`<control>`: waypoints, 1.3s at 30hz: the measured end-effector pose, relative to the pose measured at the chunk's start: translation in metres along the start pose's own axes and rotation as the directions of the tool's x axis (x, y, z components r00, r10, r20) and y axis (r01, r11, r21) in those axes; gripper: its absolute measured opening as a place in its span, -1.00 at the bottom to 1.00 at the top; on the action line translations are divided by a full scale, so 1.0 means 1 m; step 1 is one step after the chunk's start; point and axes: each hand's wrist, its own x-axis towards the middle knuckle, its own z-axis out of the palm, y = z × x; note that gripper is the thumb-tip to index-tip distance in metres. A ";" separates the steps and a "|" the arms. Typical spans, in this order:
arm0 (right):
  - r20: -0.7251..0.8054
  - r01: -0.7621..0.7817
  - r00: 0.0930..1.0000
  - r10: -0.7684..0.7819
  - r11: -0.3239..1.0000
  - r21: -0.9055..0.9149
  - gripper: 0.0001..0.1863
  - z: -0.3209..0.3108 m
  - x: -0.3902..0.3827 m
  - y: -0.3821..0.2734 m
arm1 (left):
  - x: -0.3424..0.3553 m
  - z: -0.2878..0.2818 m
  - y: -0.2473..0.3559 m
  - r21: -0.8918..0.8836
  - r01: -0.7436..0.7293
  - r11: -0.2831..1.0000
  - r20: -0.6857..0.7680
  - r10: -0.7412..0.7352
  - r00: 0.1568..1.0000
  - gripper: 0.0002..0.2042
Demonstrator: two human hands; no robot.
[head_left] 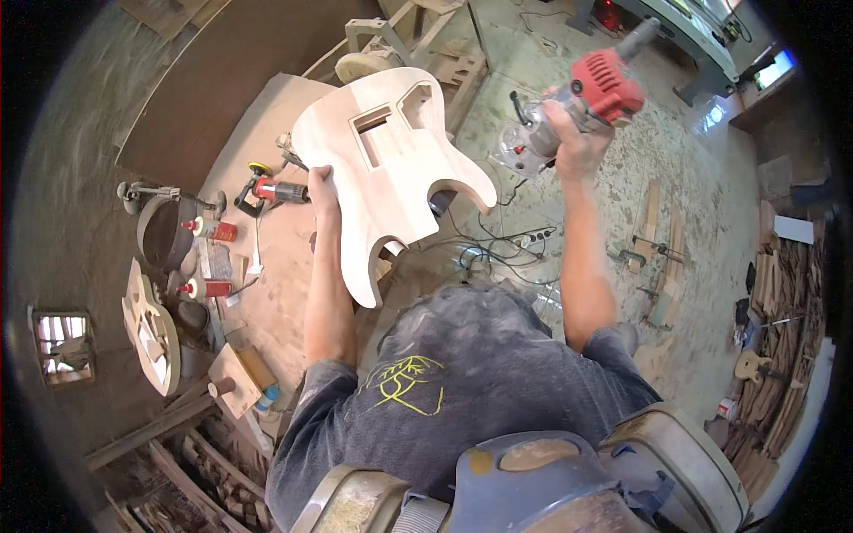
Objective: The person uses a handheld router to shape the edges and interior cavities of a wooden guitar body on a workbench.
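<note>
The left hand (322, 186) is raised in front of the person and grips an unfinished wooden electric guitar body (388, 164) by its edge: the fingers (317, 174) wrap over the rim on the left side, closed on the wood, with the thumb hidden behind it. The body is held up in the air, tilted, its routed pickup cavities facing the camera and its two horns pointing down toward the person's chest. The right hand (576, 133) is lifted well apart to the right, its fingers closed around the barrel of a red trim router (577, 107), whose clear base points left toward the guitar body without touching it. Below lies the dusty workbench (258, 293), with a small red angle grinder (267, 189) just left of the left hand
</note>
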 end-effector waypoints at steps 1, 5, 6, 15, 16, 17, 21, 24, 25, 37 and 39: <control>0.008 -0.017 1.000 0.016 0.999 0.029 -0.54 0.004 0.001 0.005 | -0.004 0.006 0.001 -0.003 0.007 1.000 -0.001 -0.007 1.000 -0.59; 0.112 -0.006 0.994 0.014 0.997 -0.078 -0.47 0.022 0.001 0.020 | -0.034 0.029 0.016 0.087 0.218 0.972 -0.040 -0.216 0.976 -0.53; 0.119 -0.005 0.993 0.015 0.997 -0.081 -0.47 0.024 0.004 0.025 | -0.037 0.031 0.018 0.113 0.216 0.970 -0.016 -0.216 0.976 -0.50; 0.393 0.028 0.919 0.039 0.986 -0.162 -0.32 0.061 0.002 0.029 | -0.007 0.041 0.057 0.887 -0.281 0.367 0.031 0.560 0.828 -0.13; 0.413 0.045 0.910 0.026 0.986 -0.162 -0.31 0.065 0.001 0.025 | 0.002 0.041 0.062 0.885 -0.275 0.376 0.020 0.559 0.829 -0.13; 0.425 0.050 0.905 0.025 0.985 -0.163 -0.31 0.065 0.000 0.025 | 0.013 0.043 0.067 0.918 -0.285 0.276 0.097 0.540 0.836 -0.11; 0.489 -0.048 0.862 0.135 0.981 -0.187 -0.33 0.069 -0.004 0.023 | 0.058 0.048 0.084 0.961 -0.274 0.046 0.237 0.383 0.893 -0.06; 0.477 -0.121 0.855 0.201 0.974 -0.193 -0.34 0.067 -0.007 0.021 | 0.066 0.058 0.083 0.964 -0.266 0.016 0.254 0.256 0.933 -0.04; 0.469 -0.120 0.861 0.196 0.975 -0.187 -0.34 0.067 -0.008 0.021 | 0.065 0.063 0.083 0.971 -0.237 0.012 0.229 0.218 0.949 -0.02; 0.384 0.008 0.921 0.059 0.985 -0.171 -0.35 0.072 -0.018 0.037 | 0.066 0.067 0.066 0.973 -0.228 -0.025 0.218 0.416 0.883 -0.05; 0.358 -0.032 0.930 0.084 0.988 -0.150 -0.35 0.073 -0.021 0.039 | 0.067 0.065 0.063 0.972 -0.232 -0.023 0.217 0.448 0.867 -0.04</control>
